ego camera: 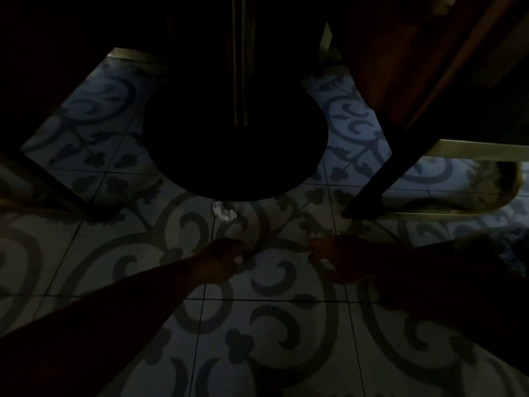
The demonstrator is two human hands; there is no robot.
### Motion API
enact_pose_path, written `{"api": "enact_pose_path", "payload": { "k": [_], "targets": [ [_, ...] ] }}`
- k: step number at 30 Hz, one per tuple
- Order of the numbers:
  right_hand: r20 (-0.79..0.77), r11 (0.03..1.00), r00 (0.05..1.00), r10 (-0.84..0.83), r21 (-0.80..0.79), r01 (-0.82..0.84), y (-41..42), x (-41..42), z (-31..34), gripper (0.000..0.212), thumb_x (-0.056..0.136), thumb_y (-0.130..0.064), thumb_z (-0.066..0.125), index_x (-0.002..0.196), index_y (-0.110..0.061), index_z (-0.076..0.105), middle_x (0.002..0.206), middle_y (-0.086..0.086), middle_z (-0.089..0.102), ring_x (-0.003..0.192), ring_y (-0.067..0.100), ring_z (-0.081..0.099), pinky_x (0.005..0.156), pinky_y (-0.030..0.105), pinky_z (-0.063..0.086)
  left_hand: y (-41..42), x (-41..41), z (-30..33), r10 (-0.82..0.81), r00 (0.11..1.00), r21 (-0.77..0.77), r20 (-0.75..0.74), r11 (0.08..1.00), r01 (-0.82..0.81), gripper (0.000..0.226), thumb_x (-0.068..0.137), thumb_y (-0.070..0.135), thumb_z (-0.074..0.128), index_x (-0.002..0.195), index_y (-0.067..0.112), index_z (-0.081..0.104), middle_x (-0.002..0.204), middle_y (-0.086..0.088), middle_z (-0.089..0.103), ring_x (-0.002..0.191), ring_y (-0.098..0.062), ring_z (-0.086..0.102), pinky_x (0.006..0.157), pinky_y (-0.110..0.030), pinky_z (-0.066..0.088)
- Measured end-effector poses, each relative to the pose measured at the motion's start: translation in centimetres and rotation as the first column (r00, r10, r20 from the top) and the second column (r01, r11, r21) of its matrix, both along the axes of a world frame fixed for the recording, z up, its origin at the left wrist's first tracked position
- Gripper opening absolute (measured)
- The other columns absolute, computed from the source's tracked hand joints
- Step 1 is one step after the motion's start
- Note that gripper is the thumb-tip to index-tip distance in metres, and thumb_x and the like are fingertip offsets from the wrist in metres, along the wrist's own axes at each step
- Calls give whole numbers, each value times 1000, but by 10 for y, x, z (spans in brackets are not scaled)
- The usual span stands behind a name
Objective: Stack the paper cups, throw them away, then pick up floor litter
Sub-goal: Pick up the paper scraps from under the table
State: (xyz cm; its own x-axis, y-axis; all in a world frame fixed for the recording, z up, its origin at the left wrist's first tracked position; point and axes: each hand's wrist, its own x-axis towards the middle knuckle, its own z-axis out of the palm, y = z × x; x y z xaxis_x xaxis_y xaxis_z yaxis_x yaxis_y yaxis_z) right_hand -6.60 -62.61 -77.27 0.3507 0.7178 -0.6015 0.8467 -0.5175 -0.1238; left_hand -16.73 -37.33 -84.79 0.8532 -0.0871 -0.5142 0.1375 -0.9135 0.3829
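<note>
Very dark shot, low under the bench; both arms reach down to the patterned tile floor [272, 353].

Left hand [221, 260]: fingers curled, a small pale bit shows at the fingertips [239, 259]. Looks like a pinch on a scrap, but too dark to confirm what it is.

Right hand [340, 259]: fingers curled around pale paper litter [326, 263]; white slivers show on the thumb side and under the palm. Grasping it.

Crumpled white paper [224, 212] lies loose on the floor just beyond the left fingers, apart from them, touching or nearly touching the edge of the round dark pedestal base [237, 144]. Pedestal post rises from the base, straight ahead of both hands.

Dark chair leg [380, 179] runs diagonally beyond the right fingers. Another dark leg [43, 181] sits far out to the left of the left hand.

Paper cups not in view.
</note>
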Motion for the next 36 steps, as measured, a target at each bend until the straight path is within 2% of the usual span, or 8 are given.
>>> {"api": "enact_pose_path", "payload": {
  "k": [3, 6, 9, 13, 19, 24, 33, 36],
  "targets": [
    [6, 998, 999, -42, 39, 42, -3, 1, -3, 42, 89, -39, 56, 126, -20, 55, 141, 2, 43, 121, 20, 49, 99, 32, 43, 6, 4, -3, 217, 976, -141, -3, 966, -215, 30, 95, 21, 51, 117, 3, 59, 115, -15, 60, 88, -22, 61, 72, -16, 49],
    [-61, 982, 987, -150, 111, 156, 1, 1, -3, 39, 93, -29, 53, 130, -17, 53, 146, 3, 40, 129, 20, 43, 104, 27, 34, 7, 9, 8, 456, 865, -464, -211, 732, -499, 14, 89, 4, 54, 81, 7, 65, 75, -11, 61, 51, -4, 56, 46, -15, 44],
    [-190, 905, 929, -318, 230, 357, 10, 4, -4, 33, 88, -12, 61, 121, -13, 61, 134, 8, 54, 112, 17, 56, 86, 14, 40, 11, 12, 6, 146, 808, -700, -570, 428, -572, 28, 68, 1, 64, 43, 13, 60, 40, 1, 51, 36, 3, 51, 43, -14, 48],
    [-428, 783, 816, -389, 314, 538, 27, -3, 3, 35, 80, 4, 67, 114, -3, 64, 110, 10, 66, 77, 2, 63, 64, 6, 51, -12, 12, 35, 485, 556, -527, -675, 211, -823, 32, 93, 22, 42, 73, 5, 60, 69, -10, 60, 60, -19, 62, 49, -25, 52],
    [-556, 712, 765, -325, 388, 585, 49, -13, 4, 30, 77, -6, 75, 106, -9, 69, 99, 8, 72, 77, 6, 70, 72, 19, 58, -34, 7, 57, 459, 401, -451, -793, 2, -893, 43, 92, 39, 43, 105, 2, 60, 93, -17, 67, 78, -31, 65, 74, -48, 53],
    [-531, 723, 799, -282, 431, 541, 63, -20, 14, 30, 75, -12, 77, 105, -8, 70, 97, 13, 74, 83, 19, 71, 70, 16, 57, -40, 6, 63, 383, 406, -452, -830, -34, -891, 60, 90, 55, 41, 123, 6, 52, 118, -24, 62, 95, -40, 64, 65, -43, 57],
    [-566, 723, 772, -290, 399, 564, 81, -21, 11, 27, 84, -4, 66, 110, -4, 66, 97, 20, 73, 69, 15, 68, 57, 16, 55, -28, 2, 59, 470, 556, -510, -686, 235, -827, 64, 85, 66, 42, 107, 11, 64, 81, -5, 71, 65, -19, 66, 55, -26, 47],
    [-644, 661, 690, -330, 364, 657, 96, -16, 5, 24, 85, -7, 66, 109, -4, 67, 97, 19, 73, 62, 8, 67, 55, 19, 56, -15, -2, 60, 554, 540, -556, -633, 160, -816, 51, 89, 58, 45, 94, 12, 66, 75, -5, 66, 54, -15, 60, 49, -22, 43]
  ]
}}
